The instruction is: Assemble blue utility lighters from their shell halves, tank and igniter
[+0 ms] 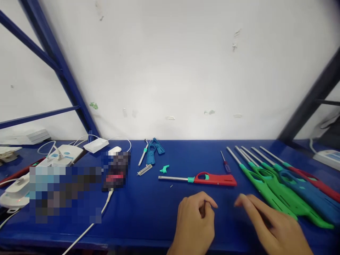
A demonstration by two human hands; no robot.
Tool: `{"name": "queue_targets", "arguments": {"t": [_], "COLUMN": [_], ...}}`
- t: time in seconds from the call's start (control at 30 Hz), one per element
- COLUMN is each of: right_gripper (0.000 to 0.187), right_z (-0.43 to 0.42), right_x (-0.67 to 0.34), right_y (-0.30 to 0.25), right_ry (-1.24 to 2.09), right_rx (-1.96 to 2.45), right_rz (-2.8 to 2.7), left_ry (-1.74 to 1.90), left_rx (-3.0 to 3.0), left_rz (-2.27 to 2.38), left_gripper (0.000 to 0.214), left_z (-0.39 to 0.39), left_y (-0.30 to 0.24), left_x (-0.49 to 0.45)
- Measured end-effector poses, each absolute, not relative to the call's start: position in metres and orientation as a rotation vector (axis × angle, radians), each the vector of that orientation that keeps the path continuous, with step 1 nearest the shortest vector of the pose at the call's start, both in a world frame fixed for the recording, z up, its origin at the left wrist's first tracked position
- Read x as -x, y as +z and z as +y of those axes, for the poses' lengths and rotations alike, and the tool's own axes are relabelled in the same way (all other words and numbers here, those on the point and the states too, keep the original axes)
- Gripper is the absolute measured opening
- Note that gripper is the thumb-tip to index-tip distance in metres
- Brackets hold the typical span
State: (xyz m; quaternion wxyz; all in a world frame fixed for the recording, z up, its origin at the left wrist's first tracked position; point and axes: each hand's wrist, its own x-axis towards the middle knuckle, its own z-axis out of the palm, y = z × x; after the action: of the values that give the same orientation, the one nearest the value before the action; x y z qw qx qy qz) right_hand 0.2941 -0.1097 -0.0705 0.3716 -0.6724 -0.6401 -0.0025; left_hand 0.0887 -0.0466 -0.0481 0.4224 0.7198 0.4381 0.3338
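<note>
My left hand hovers over the front of the blue table, fingers curled in, with nothing visible in them. To its right is my right hand, slightly blurred, thumb and index finger drawn together; no object shows at their tips. Just beyond the hands lies a red stick lighter, its metal tube pointing left. Behind its handle rests a small screwdriver. Farther left are an opened blue lighter casing, a loose metal tube, a clear fuel tank, a teal trigger and a tiny pin.
Several stick lighters, with a green one nearest, lie side by side on the right near my right hand. On the left are a power strip, a white cable and a pixelated dark item. A wall stands behind.
</note>
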Motion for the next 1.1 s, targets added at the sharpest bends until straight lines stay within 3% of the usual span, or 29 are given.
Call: {"name": "queue_targets", "arguments": {"t": [0.2, 0.7, 0.93, 1.1], "right_gripper": [0.045, 0.033, 0.034, 0.034], "right_z": [-0.080, -0.087, -0.086, -0.087], "right_x": [-0.273, -0.270, -0.269, -0.269], "right_y": [-0.064, -0.084, -0.083, -0.080], "right_ry": [0.158, -0.086, -0.098, -0.079], "right_rx": [1.785, 1.798, 1.770, 1.774], "right_rz": [-1.689, -1.784, -1.764, -1.743], "left_ry": [0.755, 0.656, 0.089, -0.034], "left_rx": [-1.905, -2.193, -2.510, -2.618], "left_rz": [1.097, 1.159, 1.188, 1.117], "left_gripper": [0.030, 0.033, 0.044, 0.048], "left_z": [-0.046, -0.056, -0.060, -0.061], "left_y": [-0.049, -0.050, -0.031, -0.025], "left_x": [-0.087, -0.084, -0.098, -0.091]}}
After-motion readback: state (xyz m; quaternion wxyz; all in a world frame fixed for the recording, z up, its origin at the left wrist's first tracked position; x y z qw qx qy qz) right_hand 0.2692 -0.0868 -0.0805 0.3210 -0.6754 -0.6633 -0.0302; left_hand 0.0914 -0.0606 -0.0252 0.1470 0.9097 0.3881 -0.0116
